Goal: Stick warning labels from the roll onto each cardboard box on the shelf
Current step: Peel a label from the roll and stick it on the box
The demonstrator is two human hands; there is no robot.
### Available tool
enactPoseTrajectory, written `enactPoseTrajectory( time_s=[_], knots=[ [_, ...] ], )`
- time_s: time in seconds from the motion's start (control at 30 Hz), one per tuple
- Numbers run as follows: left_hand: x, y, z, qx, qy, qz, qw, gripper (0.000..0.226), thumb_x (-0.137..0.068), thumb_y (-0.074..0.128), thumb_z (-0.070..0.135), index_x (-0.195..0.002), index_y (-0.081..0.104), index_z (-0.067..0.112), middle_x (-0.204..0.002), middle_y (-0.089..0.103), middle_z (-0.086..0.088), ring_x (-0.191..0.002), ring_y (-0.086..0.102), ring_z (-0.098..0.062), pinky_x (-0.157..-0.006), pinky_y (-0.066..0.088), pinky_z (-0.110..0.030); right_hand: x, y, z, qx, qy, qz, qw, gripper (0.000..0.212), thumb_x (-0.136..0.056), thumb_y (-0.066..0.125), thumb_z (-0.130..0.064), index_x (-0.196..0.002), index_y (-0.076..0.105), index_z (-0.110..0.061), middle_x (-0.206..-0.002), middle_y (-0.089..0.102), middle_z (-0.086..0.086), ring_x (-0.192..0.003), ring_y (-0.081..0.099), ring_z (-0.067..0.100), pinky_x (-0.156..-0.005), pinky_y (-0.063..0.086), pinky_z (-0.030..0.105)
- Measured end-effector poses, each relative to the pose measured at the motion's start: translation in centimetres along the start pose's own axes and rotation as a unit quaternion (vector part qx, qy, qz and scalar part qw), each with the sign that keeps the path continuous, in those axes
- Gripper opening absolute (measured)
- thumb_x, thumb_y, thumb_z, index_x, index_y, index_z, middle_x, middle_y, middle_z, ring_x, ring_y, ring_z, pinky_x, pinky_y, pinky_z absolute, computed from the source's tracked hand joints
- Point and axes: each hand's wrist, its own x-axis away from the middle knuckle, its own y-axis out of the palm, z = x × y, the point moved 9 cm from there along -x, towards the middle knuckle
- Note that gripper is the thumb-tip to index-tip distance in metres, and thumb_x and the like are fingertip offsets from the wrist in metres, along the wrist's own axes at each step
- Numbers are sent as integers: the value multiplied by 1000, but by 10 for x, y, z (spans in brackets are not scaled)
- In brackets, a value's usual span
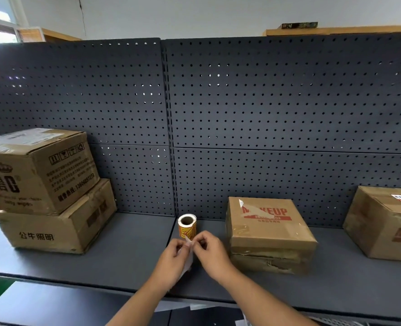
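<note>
Shelf (128, 243): roll (187, 225) just beyond left hand (172, 256), right hand (212, 251), both pinching strip (190, 258).

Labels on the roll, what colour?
Yellow with red print on the label roll; the pinched label strip shows white backing. Head view.

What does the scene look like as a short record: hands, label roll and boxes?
Left hand: pinches the label strip
Right hand: pinches the same strip
Label roll: stands on end on the shelf, behind the hands
Left boxes: top left box stacked on bottom left box
Centre: MAKEUP box, right of the roll
Right: right box, cut off by the frame
</note>
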Motion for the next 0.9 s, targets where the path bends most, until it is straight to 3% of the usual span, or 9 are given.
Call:
enactPoseTrajectory(
  time_s=[0.23, 0.37, 0.47, 0.57, 0.77, 0.9],
  knots=[
    [-3, -12, -6, -25, 2, 26, 999, 14, -106, 57, 23, -98, 65, 15, -89, 69, -1, -81, 62, -12, -72, 47, -24, 1, -9, 9, 4, 35, 42, 998, 5, -96, 64, -16, -92, 66, -18, -82, 69, -2, -77, 64, 12, -70, 51, 27],
    [-2, -19, -13, -20, -21, 51, 998, 4, -104, 59, 14, -104, 59, 17, -99, 71, -2, -93, 66, -19, -76, 50, -27, 2, -14, 10, 29, 38, 70, 996, 6, -96, 62, -15, -91, 65, -16, -77, 66, -5, -70, 59, 7, -61, 43, 16],
    [0, -18, -9, -13, -10, 59, 998, 18, -102, 57, 2, -106, 57, 19, -104, 70, -2, -97, 65, -15, -77, 47, -21, 5, -13, 9, 41, 28, 70, 996, 4, -96, 61, -13, -94, 63, -16, -77, 67, -4, -70, 60, 9, -61, 43, 18],
    [-1, -11, -5, -51, 10, 33, 998, 26, -100, 53, -5, -98, 66, 17, -106, 70, 2, -100, 65, -14, -76, 47, -11, 6, -11, 6, 38, 15, 50, 998, 15, -97, 58, -7, -99, 58, -22, -80, 67, -5, -72, 61, 9, -66, 46, 24],
    [-4, -6, 0, -83, 9, 25, 996, 27, -100, 56, 7, -100, 76, 25, -98, 76, 6, -69, 61, -4, -62, 45, -16, 6, -4, 0, 65, -20, 13, 998, 23, -96, 56, 0, -93, 73, -15, -92, 71, -8, -83, 63, 4, -73, 48, 19],
    [-4, -10, -1, -106, 5, 26, 994, 22, -96, 62, 12, -104, 79, 24, -103, 75, 12, -89, 67, -3, -78, 51, -20, 9, -9, 0, 61, -9, 32, 998, 23, -94, 58, -5, -96, 78, -16, -97, 75, -6, -90, 67, 5, -79, 54, 22]
  ],
)
